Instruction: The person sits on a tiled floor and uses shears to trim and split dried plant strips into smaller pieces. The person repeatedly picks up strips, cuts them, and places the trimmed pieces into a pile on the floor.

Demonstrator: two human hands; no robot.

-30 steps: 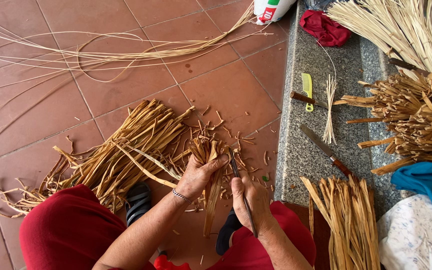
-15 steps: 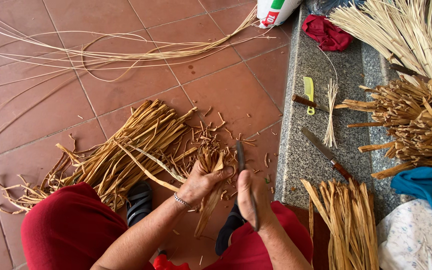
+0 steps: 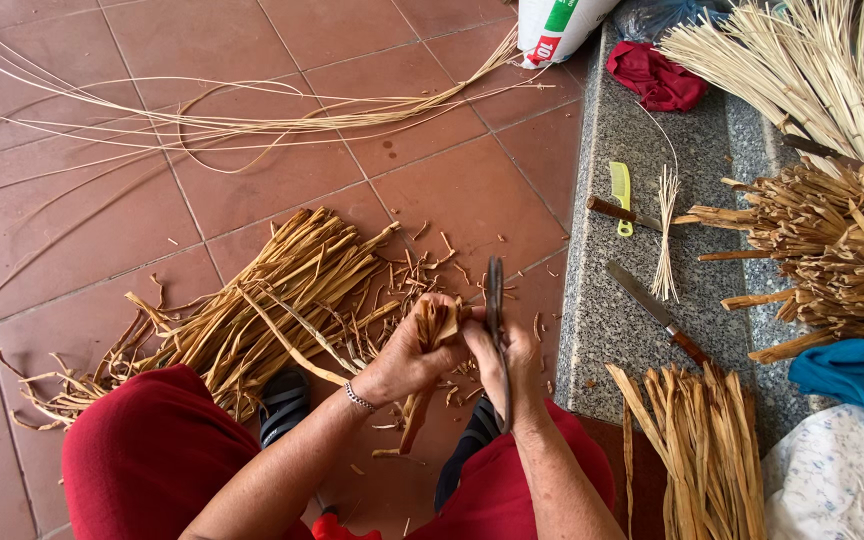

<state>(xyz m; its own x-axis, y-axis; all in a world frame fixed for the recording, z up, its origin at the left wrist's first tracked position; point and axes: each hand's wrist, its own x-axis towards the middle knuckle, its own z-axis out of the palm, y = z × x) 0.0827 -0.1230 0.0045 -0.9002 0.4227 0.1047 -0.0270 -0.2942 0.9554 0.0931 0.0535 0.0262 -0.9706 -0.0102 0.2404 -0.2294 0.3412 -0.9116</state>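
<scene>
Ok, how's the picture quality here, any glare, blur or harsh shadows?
Head view: soft, even daylight, only faint shadows under the pile of split cane strips; no strong glare on the granite ledge; left hand, right hand and knife are reasonably sharp; edges bow slightly.

Red tiled floor (image 3: 152, 40) strewn with bark strips (image 3: 282, 295) and long canes (image 3: 252, 125); granite counter (image 3: 612, 330) bearing knife (image 3: 657, 310), comb (image 3: 621, 196), stick bundles (image 3: 822, 250).

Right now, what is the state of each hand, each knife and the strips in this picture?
left hand: closed on a strip
right hand: gripping a dark knife, blade up
second knife: lying flat on the stone ledge
peeled strips: heaped on the floor
comb: lying flat
</scene>
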